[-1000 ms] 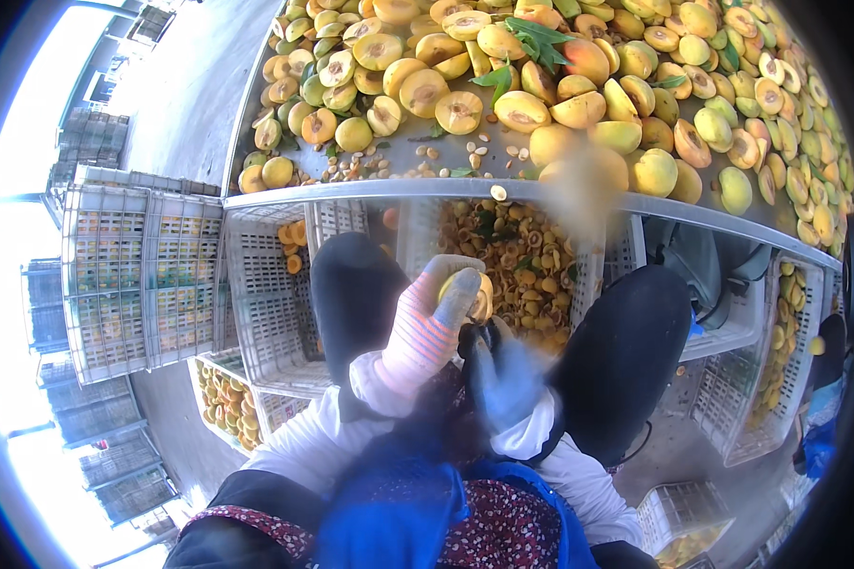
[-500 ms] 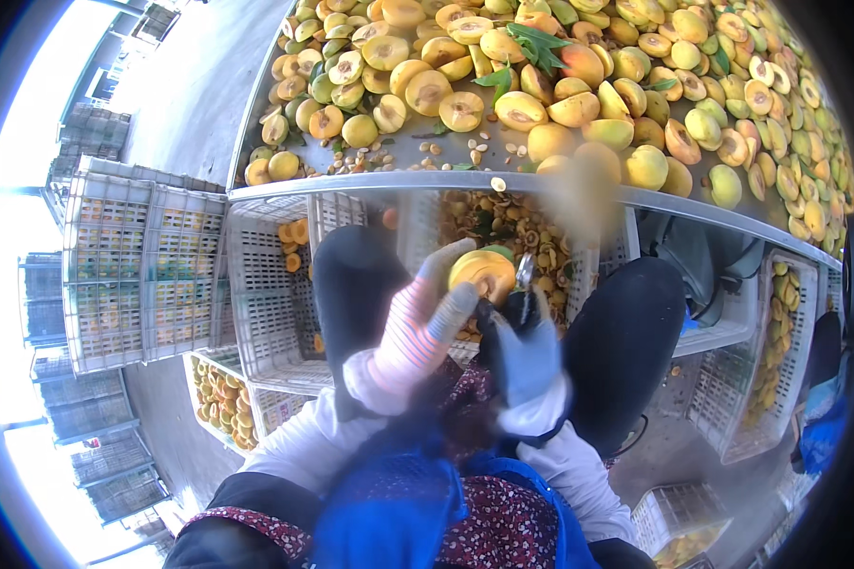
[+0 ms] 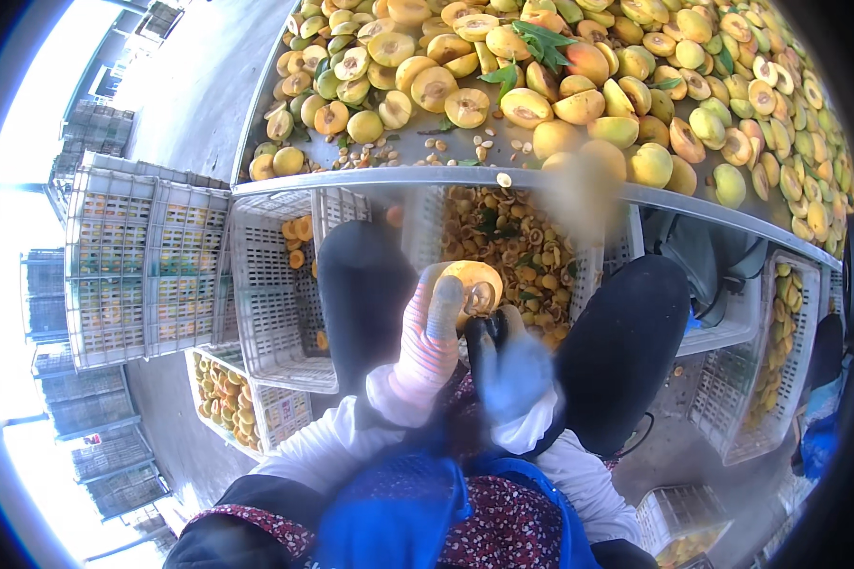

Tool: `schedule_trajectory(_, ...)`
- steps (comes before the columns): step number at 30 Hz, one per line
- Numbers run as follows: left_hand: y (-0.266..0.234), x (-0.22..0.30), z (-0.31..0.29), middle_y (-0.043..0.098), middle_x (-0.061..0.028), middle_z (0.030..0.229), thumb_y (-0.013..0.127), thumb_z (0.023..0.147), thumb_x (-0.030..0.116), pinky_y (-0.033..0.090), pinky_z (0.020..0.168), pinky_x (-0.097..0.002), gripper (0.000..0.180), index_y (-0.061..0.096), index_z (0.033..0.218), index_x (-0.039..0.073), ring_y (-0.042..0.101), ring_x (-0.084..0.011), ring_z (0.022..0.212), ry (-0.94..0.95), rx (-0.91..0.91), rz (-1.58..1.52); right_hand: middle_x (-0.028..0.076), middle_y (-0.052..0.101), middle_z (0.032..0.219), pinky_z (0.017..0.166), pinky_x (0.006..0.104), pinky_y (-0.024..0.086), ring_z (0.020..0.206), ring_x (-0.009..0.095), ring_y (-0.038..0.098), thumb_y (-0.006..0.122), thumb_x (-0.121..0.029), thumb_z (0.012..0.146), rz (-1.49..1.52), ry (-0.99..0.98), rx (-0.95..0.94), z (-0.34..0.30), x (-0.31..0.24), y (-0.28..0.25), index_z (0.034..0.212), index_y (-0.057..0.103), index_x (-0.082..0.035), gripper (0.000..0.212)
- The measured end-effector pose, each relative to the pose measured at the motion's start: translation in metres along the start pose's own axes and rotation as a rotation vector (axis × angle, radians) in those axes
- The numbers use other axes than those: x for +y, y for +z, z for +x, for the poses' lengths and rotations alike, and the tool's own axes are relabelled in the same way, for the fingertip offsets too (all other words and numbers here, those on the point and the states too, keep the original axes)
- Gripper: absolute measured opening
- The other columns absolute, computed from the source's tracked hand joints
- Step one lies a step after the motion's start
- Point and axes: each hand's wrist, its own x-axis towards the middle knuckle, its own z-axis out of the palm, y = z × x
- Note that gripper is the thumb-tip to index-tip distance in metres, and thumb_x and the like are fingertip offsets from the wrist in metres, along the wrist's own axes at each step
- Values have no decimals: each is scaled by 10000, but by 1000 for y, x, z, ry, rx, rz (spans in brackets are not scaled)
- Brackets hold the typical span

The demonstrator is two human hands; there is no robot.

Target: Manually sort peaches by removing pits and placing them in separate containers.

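My left hand (image 3: pixel 417 337), in a pink-striped glove with grey fingertips, is closed around a yellow peach half (image 3: pixel 481 277). Its cut face is turned toward my right hand (image 3: pixel 520 365), which wears a blue and white glove and is blurred by motion. That hand grips a black-handled pitting tool (image 3: pixel 485 332). The tool's metal tip appears to be at the hollow in the peach's cut face, though its exact shape is hard to make out. Both hands are between my knees, above a crate of peach scraps (image 3: pixel 517 247).
Ahead, a metal-edged table (image 3: pixel 389 177) bears many peach halves (image 3: pixel 434 88), loose pits and green leaves. White plastic crates (image 3: pixel 280 313) stand below and left, beside a tall crate stack (image 3: pixel 147 270). More crates (image 3: pixel 731 408) with fruit stand at right. A blurred smear covers part of the table's edge.
The peach half has turned in my left hand and come slightly lower. My right hand has moved down and left, bringing the tool's metal tip from beside the fruit to its cut face.
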Motion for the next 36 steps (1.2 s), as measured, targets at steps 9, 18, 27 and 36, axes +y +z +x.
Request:
schedule_trajectory(9,-8,1,13,572,-45,1048,546,932,348,404,873,-246,431,489,1203,18,515,-100,958,-48,-330,235,157,633,880,662,324,461,756,242,608,484,-165,940,399,52,-81,-2,19,3,1038,559,14,217)
schedule_trajectory(18,-11,13,28,592,-28,871,583,912,262,438,710,-221,284,600,1019,0,520,-64,780,-84,-331,399,88,523,719,451,302,355,522,184,463,481,-264,881,842,146,-329,-6,26,4,1031,542,-7,304)
schedule_trajectory(27,-7,0,32,609,-37,861,576,892,421,444,717,-209,434,587,1067,24,551,-79,767,-259,-541,70,-24,380,593,361,199,282,432,70,330,339,-525,963,2136,823,-1015,-7,23,-7,948,550,-112,463)
schedule_trajectory(36,-41,2,31,643,-80,891,506,913,477,502,719,-283,466,600,1046,40,615,-152,799,-270,55,4,0,388,599,349,233,285,416,85,317,378,-477,969,2271,763,-790,-3,50,10,912,556,-88,432)
